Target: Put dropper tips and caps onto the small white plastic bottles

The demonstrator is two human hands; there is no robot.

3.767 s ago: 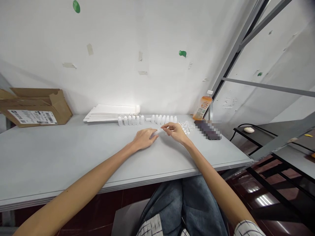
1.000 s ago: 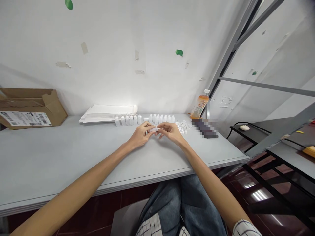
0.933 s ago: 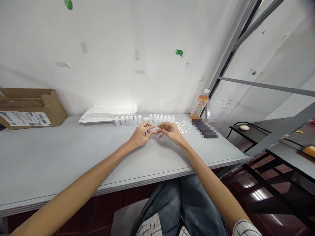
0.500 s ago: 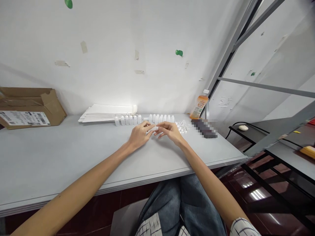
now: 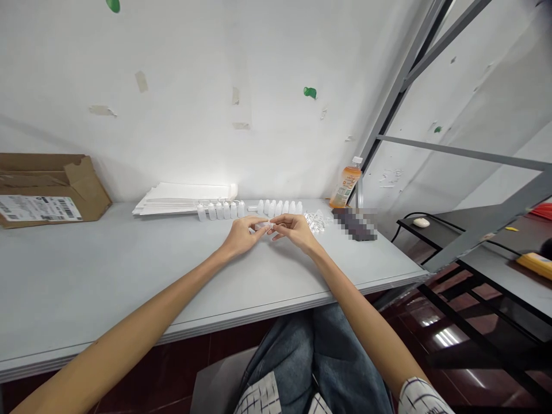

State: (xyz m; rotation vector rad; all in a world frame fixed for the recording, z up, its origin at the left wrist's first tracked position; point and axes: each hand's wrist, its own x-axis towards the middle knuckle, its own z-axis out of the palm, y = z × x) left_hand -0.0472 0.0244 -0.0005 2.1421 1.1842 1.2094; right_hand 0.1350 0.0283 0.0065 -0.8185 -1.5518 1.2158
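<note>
My left hand and my right hand meet fingertip to fingertip above the grey table. In my left hand's pinch is a small translucent plastic bottle, largely covered by the fingers. Right thumb and fingers close on the bottle's end and on a small white piece, probably a cap; a thin loop shows beside them. Behind my left hand several small bottles with narrow tips stand upright in a row. Another row of several bottles stands behind my right hand, beside a pile of small white parts.
Flat white sheets are stacked against the wall. A cardboard box sits at the far left of the grey table. An orange drink bottle and a blurred dark object are on the right, near a metal frame.
The fingers of both hands have drawn closer together around the small bottle and its end piece. The whole view has shifted slightly; the standing bottles keep their places.
</note>
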